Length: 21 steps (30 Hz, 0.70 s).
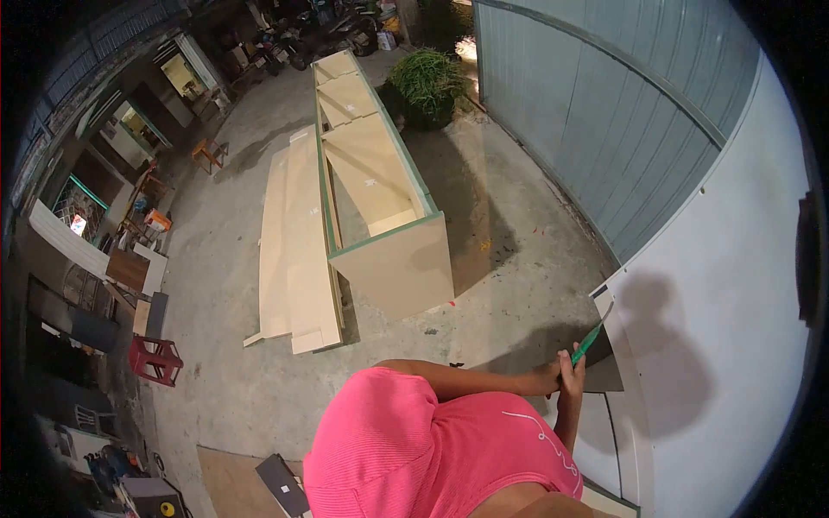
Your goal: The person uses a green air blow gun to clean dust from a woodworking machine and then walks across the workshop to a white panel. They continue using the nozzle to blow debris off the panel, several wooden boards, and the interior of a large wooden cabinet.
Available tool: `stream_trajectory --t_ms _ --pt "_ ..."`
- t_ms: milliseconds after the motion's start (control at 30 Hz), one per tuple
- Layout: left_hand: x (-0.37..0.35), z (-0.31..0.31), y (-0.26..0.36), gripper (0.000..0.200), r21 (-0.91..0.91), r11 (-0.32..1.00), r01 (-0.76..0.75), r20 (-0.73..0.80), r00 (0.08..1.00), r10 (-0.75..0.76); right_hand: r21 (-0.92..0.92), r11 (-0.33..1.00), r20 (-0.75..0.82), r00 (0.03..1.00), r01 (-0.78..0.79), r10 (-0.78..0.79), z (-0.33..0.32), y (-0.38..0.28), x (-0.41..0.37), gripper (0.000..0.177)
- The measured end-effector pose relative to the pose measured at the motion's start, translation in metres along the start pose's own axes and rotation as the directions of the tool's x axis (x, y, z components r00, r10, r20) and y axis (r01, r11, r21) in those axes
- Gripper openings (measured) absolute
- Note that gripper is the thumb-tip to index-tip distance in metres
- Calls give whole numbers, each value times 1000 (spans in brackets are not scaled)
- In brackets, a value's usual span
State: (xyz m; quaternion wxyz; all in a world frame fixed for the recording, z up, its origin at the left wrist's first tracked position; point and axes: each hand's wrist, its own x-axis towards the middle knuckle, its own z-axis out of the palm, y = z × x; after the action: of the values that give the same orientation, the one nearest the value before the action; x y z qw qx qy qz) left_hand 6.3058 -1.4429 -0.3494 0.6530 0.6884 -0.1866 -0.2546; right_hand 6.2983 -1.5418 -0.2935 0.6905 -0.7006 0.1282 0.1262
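My right hand [572, 376] is closed around a green-handled tool [586, 344] with a thin curved tip pointing up and right. The tip is near the corner edge of a large white panel [725, 259]. Against my right hand rests my left hand [546, 378], at the end of an arm reaching across from the left; its fingers are mostly hidden, and I cannot make out whether it holds anything.
A long wooden cabinet frame [393, 268] with green edges lies on the concrete floor beside stacked boards [289, 250]. A corrugated metal wall [604, 112] is at the right. Red stool [155, 361], orange stool [205, 155], cut greenery [427, 82] and motorbikes stand farther off.
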Motion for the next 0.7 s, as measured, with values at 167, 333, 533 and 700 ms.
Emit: stream_trajectory --t_ms 167,333,533,700 --pt "-31 -1 42 42 0 979 205 -122 972 -203 7 998 21 998 65 -65 2 18 -7 65" --pt "-43 18 55 35 -16 947 321 -118 940 -320 65 998 69 997 18 -22 -8 20 -27 62" --pt "-49 87 37 32 43 971 234 -314 926 -209 -53 998 -30 999 37 -38 -46 12 -66 58" --pt "-57 125 42 32 115 977 179 -169 973 -158 -130 969 -175 957 212 -232 -94 51 -112 53"
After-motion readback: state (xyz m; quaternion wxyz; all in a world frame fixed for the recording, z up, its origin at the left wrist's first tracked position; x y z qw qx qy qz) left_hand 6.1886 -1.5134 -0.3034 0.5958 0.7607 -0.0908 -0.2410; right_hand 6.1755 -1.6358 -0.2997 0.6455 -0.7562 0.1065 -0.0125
